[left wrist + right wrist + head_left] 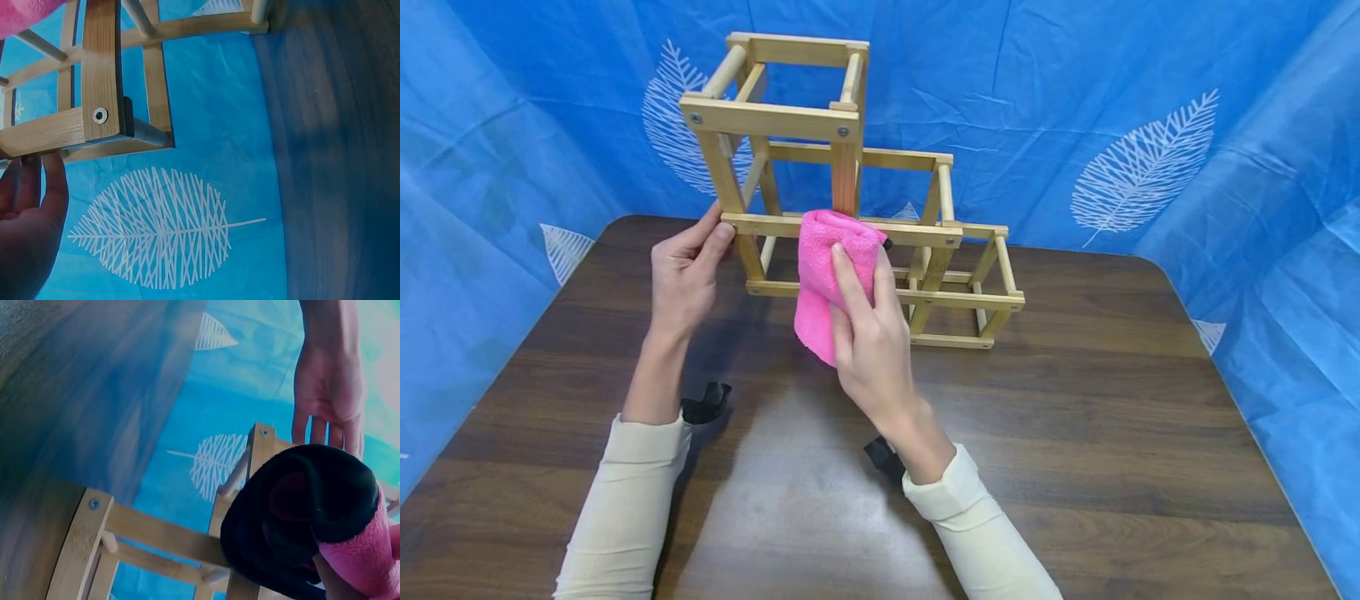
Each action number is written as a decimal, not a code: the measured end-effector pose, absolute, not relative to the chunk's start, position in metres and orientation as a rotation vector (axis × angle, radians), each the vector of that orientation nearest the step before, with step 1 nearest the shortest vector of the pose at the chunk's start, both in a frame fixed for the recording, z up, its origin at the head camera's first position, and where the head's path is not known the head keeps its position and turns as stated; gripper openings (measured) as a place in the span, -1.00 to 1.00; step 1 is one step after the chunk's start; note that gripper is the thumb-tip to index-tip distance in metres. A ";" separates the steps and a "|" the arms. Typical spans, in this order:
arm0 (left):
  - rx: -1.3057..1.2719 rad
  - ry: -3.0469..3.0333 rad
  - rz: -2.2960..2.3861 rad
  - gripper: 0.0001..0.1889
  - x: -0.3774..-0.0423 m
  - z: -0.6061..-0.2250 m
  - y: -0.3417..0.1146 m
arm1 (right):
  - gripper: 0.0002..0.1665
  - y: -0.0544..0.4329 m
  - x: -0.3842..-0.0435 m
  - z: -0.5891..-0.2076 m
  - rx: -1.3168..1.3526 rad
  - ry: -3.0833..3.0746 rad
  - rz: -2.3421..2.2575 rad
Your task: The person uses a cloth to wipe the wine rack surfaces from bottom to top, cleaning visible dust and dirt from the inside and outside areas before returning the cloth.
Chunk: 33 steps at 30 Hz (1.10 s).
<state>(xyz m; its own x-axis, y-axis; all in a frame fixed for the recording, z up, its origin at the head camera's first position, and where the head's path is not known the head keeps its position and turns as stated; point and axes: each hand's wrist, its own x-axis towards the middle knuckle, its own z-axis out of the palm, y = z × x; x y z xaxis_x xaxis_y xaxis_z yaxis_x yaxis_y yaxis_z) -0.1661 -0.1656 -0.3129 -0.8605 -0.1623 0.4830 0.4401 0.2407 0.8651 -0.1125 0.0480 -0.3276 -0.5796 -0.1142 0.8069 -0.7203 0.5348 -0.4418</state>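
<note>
A stepped wooden rack [769, 121] with round dowels and flat rails stands upright on the table, its tallest part at the left. My left hand [685, 271] holds its left edge by the middle rail, thumb and fingers at the corner; in the left wrist view its fingertips go out of sight behind a rail. A folded pink cloth [827, 258] is gripped in my right hand [876, 346] and lies against the middle rail below the tall front post. The right wrist view shows the cloth's dark side [300, 506], which covers part of the rack.
The dark wood table [1075, 417] has rounded back corners. A blue curtain [1000, 92] with white leaf prints hangs behind it and along both sides. Black straps [707, 404] show at both wrists, below light sleeves [625, 508].
</note>
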 end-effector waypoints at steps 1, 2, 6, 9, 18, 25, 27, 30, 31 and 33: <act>-0.249 -2.042 -1.653 -0.63 -0.166 -0.313 -0.166 | -0.40 0.046 -0.113 -0.328 0.697 -2.028 1.038; -0.244 -2.045 -1.649 -0.63 -0.166 -0.312 -0.166 | -0.41 0.044 -0.114 -0.328 0.719 -2.030 1.041; -0.234 -2.063 -1.630 -0.63 -0.167 -0.312 -0.165 | -0.43 0.036 -0.116 -0.328 0.779 -2.033 1.060; -0.260 -2.043 -1.659 -0.62 -0.169 -0.313 -0.165 | -0.43 0.033 -0.116 -0.328 0.789 -2.033 1.068; -0.303 -1.954 -1.751 -0.63 -0.172 -0.316 -0.164 | -0.43 0.024 -0.115 -0.329 0.805 -2.038 1.076; -0.294 -1.995 -1.755 -0.63 -0.170 -0.313 -0.166 | -0.42 0.024 -0.116 -0.327 0.826 -2.037 1.053; -0.302 -1.996 -1.762 -0.63 -0.169 -0.313 -0.167 | -0.42 0.024 -0.117 -0.324 0.845 -2.041 1.061; -0.313 -1.998 -1.756 -0.62 -0.168 -0.312 -0.169 | -0.42 0.020 -0.119 -0.320 0.884 -2.046 1.116; -0.310 -1.995 -1.767 -0.61 -0.168 -0.312 -0.170 | -0.42 0.019 -0.120 -0.319 0.896 -2.050 1.130; -0.301 -1.993 -1.794 -0.61 -0.169 -0.313 -0.170 | -0.42 0.015 -0.121 -0.318 0.916 -2.061 1.139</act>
